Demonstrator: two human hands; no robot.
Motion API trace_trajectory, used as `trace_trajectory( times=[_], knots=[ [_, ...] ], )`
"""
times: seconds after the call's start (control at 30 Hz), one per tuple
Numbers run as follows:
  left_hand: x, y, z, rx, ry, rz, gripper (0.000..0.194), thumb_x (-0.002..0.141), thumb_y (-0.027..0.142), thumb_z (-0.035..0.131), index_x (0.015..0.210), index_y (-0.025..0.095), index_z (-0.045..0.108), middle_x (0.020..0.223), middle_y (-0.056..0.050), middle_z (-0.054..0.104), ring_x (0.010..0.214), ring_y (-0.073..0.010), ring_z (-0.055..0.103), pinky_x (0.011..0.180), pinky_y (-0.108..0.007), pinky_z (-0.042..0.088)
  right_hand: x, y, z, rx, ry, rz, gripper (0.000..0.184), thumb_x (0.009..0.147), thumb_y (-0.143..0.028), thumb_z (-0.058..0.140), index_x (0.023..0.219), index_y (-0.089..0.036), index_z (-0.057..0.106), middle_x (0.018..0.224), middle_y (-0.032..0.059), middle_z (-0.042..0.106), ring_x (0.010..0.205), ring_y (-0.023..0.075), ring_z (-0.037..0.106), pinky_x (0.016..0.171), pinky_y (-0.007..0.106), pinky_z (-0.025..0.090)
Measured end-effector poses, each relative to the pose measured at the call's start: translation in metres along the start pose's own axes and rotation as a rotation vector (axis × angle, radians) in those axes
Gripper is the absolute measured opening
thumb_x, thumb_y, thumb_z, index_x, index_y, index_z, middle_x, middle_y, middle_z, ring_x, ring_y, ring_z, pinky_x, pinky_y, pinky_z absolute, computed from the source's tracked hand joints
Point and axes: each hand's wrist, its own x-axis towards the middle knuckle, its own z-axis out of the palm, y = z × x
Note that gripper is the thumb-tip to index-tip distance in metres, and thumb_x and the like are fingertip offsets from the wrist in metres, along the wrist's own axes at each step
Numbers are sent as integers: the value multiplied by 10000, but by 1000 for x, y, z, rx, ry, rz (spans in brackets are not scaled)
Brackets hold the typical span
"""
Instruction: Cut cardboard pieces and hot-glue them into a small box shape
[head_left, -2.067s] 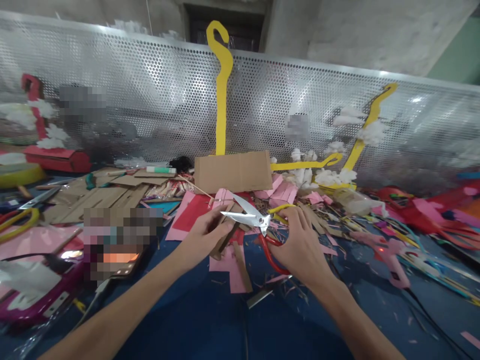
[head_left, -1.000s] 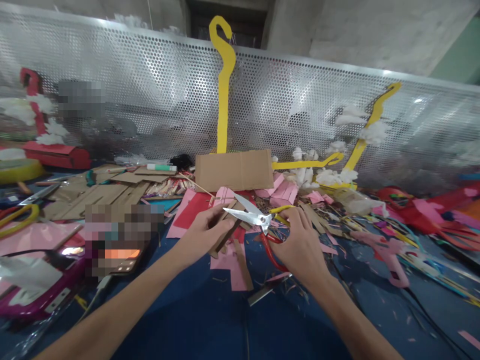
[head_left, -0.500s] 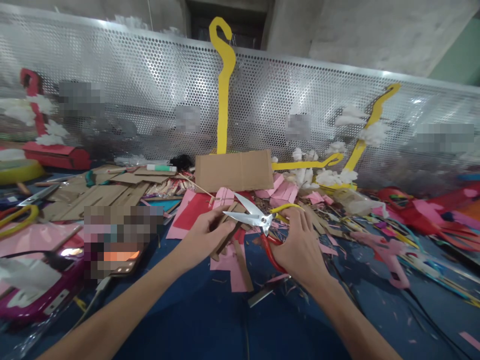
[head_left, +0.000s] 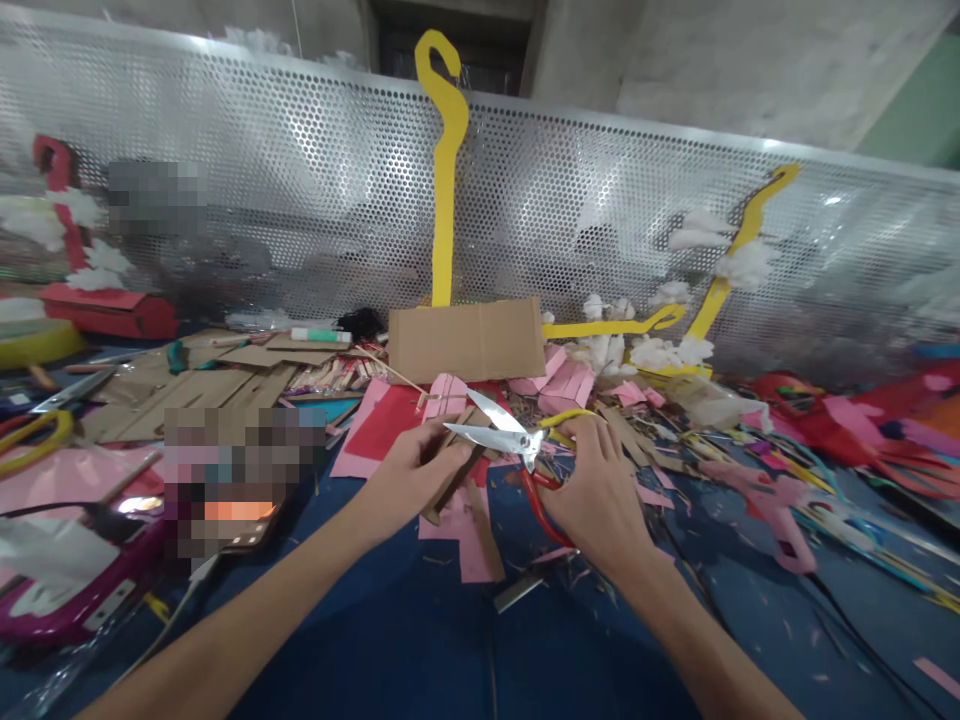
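My right hand (head_left: 604, 490) is closed around the handles of a pair of scissors (head_left: 501, 438), one handle yellow and one red. The blades point left and stand partly apart. Between the thumb and fingers of my left hand (head_left: 416, 462) is a narrow brown cardboard strip (head_left: 452, 487), partly hidden by the fingers. The blade tips reach close to the left fingertips and lie over the strip; whether they touch it I cannot tell. Below lie pink paper (head_left: 474, 555) and another cardboard strip (head_left: 486, 530) on the blue surface (head_left: 420, 640).
A cardboard box (head_left: 466, 340) stands ahead, with a tall yellow hook shape (head_left: 445, 200) rising behind it. To the right lies a pink glue gun (head_left: 765, 510) with its cord. On the left are cardboard sheets (head_left: 202, 400) and a phone (head_left: 240, 520). A perforated metal panel (head_left: 315, 210) closes the back.
The scissor blades have come slightly closer together. Both hands keep nearly the same place, and the whole view has shifted a little.
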Motion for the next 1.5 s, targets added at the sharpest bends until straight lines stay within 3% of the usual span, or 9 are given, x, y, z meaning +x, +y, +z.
trace_trajectory(
  times=[0.3, 0.97, 1.5],
  knots=[
    [1, -4, 0, -55, -21, 61, 342, 921, 458, 619, 1092, 161, 620, 732, -45, 703, 503, -158, 671, 411, -220, 504, -2, 0, 1, -16, 11, -4, 369, 765, -309, 749, 983, -230, 461, 1003, 107, 592, 986, 333, 562, 824, 447, 504],
    [3, -10, -4, -39, -7, 90, 354, 916, 405, 617, 1192, 185, 598, 755, -25, 655, 580, -193, 711, 413, -224, 514, -2, 2, 1, 5, -7, 46, 341, 747, -310, 728, 910, -255, 433, 947, 86, 603, 914, 312, 596, 715, 398, 501],
    [1, -6, -1, -56, -27, 75, 328, 935, 420, 599, 1157, 181, 583, 687, -20, 656, 444, -126, 598, 369, -196, 468, -2, 1, 4, -3, -30, 80, 354, 764, -317, 732, 907, -261, 414, 939, 76, 587, 921, 314, 587, 733, 418, 514]
  ],
)
